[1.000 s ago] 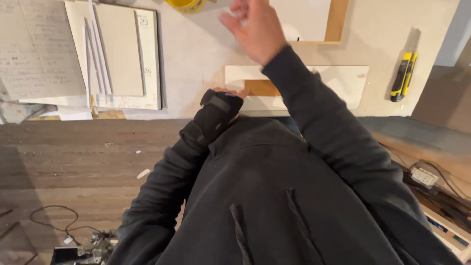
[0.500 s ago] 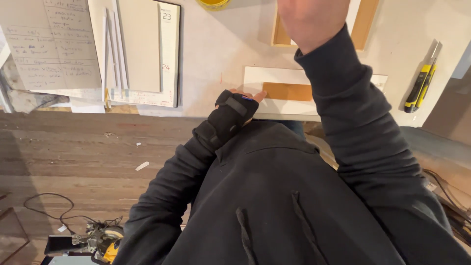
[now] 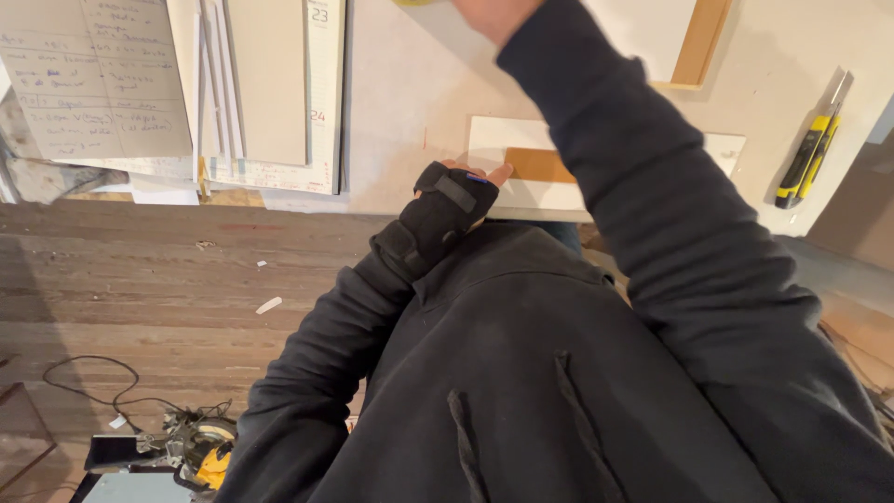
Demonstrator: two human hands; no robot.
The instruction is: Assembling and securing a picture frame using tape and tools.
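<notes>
Left hand (image 3: pixel 466 191), braced in black, pressing flat on white board (image 3: pixel 596 163) at counter's (image 3: pixel 400 102) near edge, not grasping. Right hand (image 3: pixel 494 14) reaching beyond far edge; grip impossible to tell. Cutting not visibly begun; yellow knife (image 3: pixel 808 154) lying untouched toward right edge.

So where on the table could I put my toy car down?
The bare patch on the table between the ruler and the right arm's sleeve is free. More room lies between the wood frame and the knife. The paper stack at far left is crowded.
</notes>
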